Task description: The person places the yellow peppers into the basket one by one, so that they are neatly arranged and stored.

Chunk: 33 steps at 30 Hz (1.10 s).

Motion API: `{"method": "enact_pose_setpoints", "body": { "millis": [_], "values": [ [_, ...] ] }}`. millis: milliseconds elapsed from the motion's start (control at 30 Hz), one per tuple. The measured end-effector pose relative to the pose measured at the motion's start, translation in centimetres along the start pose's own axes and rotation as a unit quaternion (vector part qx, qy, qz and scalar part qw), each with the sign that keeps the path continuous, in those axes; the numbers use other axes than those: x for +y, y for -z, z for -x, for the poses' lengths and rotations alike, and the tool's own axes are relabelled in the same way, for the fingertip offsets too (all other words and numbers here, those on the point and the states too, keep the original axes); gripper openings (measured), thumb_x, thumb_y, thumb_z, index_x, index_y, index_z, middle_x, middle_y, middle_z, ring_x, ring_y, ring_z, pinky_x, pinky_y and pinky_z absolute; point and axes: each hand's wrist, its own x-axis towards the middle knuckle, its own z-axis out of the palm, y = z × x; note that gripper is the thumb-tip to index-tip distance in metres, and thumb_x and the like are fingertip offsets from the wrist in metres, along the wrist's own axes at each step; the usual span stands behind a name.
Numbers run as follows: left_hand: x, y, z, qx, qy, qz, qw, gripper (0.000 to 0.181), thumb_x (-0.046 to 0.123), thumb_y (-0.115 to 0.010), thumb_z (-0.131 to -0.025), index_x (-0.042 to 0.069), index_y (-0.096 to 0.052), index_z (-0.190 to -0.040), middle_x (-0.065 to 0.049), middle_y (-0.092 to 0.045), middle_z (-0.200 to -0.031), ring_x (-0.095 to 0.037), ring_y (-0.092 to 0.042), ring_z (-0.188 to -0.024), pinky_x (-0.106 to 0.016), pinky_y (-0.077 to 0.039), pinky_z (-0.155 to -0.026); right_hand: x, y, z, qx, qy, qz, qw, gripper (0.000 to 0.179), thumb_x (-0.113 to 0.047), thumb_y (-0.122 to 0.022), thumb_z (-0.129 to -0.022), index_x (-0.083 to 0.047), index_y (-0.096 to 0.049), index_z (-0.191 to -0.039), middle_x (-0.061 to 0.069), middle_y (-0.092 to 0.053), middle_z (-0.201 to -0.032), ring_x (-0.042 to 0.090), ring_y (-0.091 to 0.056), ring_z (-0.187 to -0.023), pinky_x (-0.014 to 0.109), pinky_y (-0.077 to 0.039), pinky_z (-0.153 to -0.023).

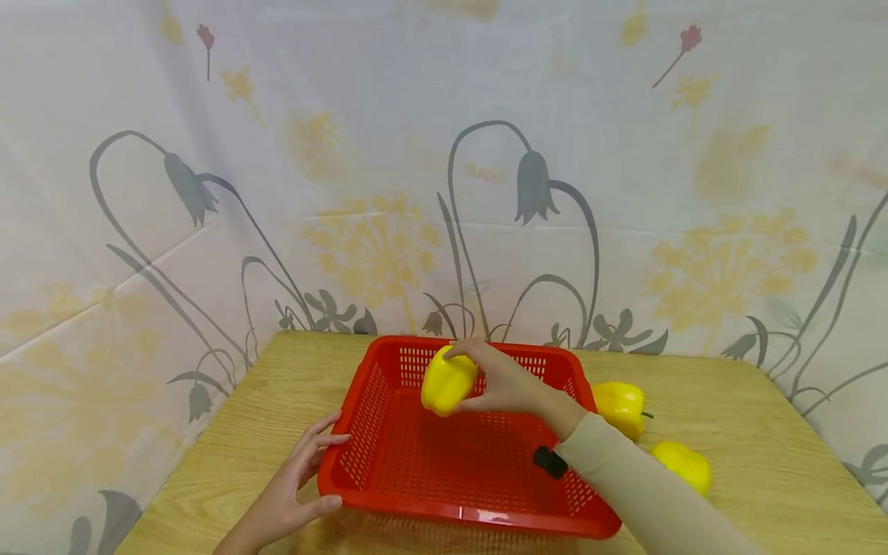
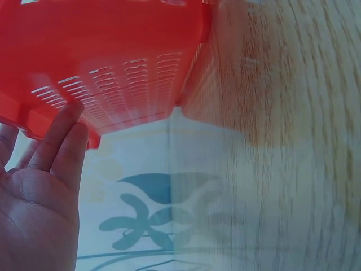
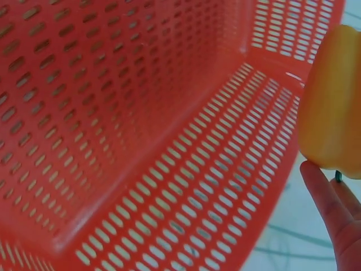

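Note:
A yellow bell pepper hangs over the red plastic basket, gripped between the thumb and fingers of my right hand. In the right wrist view the fingertips meet the stem end of this pepper, with a bit of green stem showing. Inside the basket only its bare slotted floor shows. At the basket's left side is my left hand, thumb by the front corner. The left wrist view shows its fairly straight fingers against the slotted outer wall.
Two more yellow bell peppers lie on the wooden table to the right of the basket, one farther back and one nearer, partly behind the right sleeve. A flower-printed cloth hangs behind the table.

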Motion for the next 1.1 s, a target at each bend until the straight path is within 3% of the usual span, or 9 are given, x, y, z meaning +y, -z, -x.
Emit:
{"method": "enact_pose_setpoints", "body": {
  "millis": [333, 600, 733, 900, 1100],
  "values": [
    [-0.3, 0.1, 0.0, -0.01, -0.007, -0.005, 0.9999, 0.057, -0.008, -0.066, -0.078, -0.006, -0.041, -0.129, -0.023, -0.014, -0.147, -0.028, -0.054, -0.11, -0.03, -0.049, -0.086, 1.1, -2.7, -2.2, -0.055, -0.048, -0.001, 0.9973, 0.062, -0.023, -0.08, -0.073, -0.018, -0.047, -0.126, -0.003, -0.046, -0.128, 0.015, -0.043, -0.114, 0.036, -0.04, -0.096],
    [-0.4, 0.2, 0.2, -0.005, -0.005, -0.014, 0.9999, 0.056, -0.006, -0.066, -0.078, -0.005, -0.042, -0.129, -0.021, -0.015, -0.148, -0.027, -0.053, -0.112, -0.031, -0.048, -0.087, 1.8, -4.7, -3.7, -0.12, -0.032, 0.021, 0.9921, 0.06, -0.022, -0.08, -0.073, -0.016, -0.049, -0.125, 0.0, -0.047, -0.129, 0.017, -0.042, -0.119, 0.039, -0.035, -0.101],
    [-0.5, 0.1, 0.2, -0.007, -0.003, -0.013, 0.9999, 0.056, -0.006, -0.067, -0.078, -0.004, -0.042, -0.129, -0.021, -0.015, -0.148, -0.026, -0.052, -0.114, -0.03, -0.048, -0.088, 2.3, -5.3, -3.7, -0.154, -0.042, 0.021, 0.9869, 0.059, -0.021, -0.08, -0.073, -0.018, -0.049, -0.124, 0.002, -0.043, -0.13, 0.019, -0.041, -0.119, 0.038, -0.035, -0.101],
    [-0.3, 0.0, 0.1, -0.006, 0.001, -0.018, 0.9998, 0.055, -0.004, -0.067, -0.079, -0.004, -0.042, -0.128, -0.022, -0.015, -0.147, -0.022, -0.049, -0.117, -0.028, -0.046, -0.09, 2.3, -5.5, -3.6, -0.15, -0.059, 0.024, 0.9867, 0.056, -0.015, -0.078, -0.075, -0.019, -0.052, -0.124, 0.006, -0.036, -0.125, 0.023, -0.041, -0.113, 0.038, -0.04, -0.095],
    [-0.2, 0.1, 0.2, -0.001, -0.003, -0.024, 0.9997, 0.056, -0.004, -0.068, -0.078, -0.004, -0.043, -0.128, -0.022, -0.016, -0.147, -0.024, -0.051, -0.115, -0.028, -0.046, -0.09, 2.1, -6.1, -3.9, -0.129, -0.047, 0.061, 0.9887, 0.055, -0.014, -0.077, -0.077, -0.015, -0.054, -0.127, 0.01, -0.042, -0.124, 0.024, -0.044, -0.112, 0.039, -0.039, -0.097]
  ]
}}
